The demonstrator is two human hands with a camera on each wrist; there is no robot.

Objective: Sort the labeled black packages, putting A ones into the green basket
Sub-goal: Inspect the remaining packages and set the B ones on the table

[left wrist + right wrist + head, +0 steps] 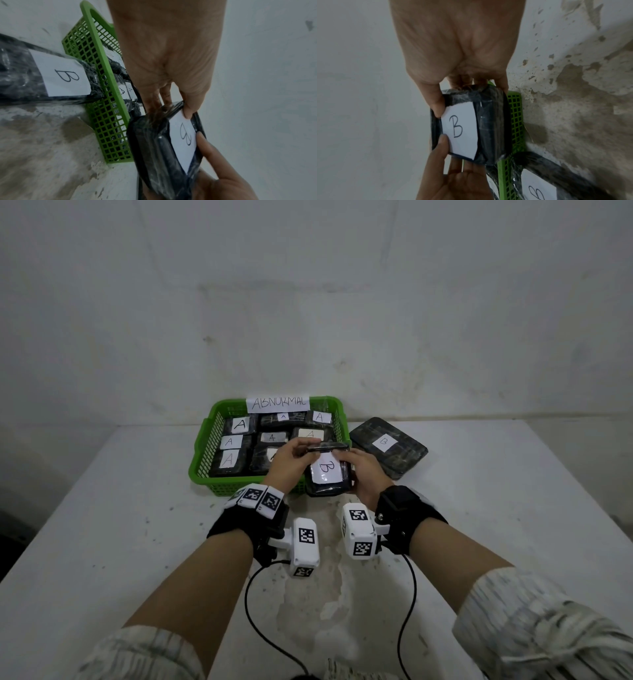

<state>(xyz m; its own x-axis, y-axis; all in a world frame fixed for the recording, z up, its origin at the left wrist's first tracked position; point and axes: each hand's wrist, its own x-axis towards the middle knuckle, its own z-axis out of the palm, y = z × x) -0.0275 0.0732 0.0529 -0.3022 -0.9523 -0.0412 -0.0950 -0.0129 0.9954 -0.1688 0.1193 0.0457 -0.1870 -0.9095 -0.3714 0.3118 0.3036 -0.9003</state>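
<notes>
gripping a black plastic-wrapped package (328,474) with a white paper label marked b, both the left hand (289,462) and right hand (364,472) clasp its opposite ends; it hangs between them, above the table (102,525), just beside the green basket (205,446) of a packages

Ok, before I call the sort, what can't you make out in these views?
- Head view: one label in the green basket is hidden behind the left hand.
- Head view: the held package hides the table beneath.
- Right wrist view: the table package is cut by the bottom edge.
</notes>
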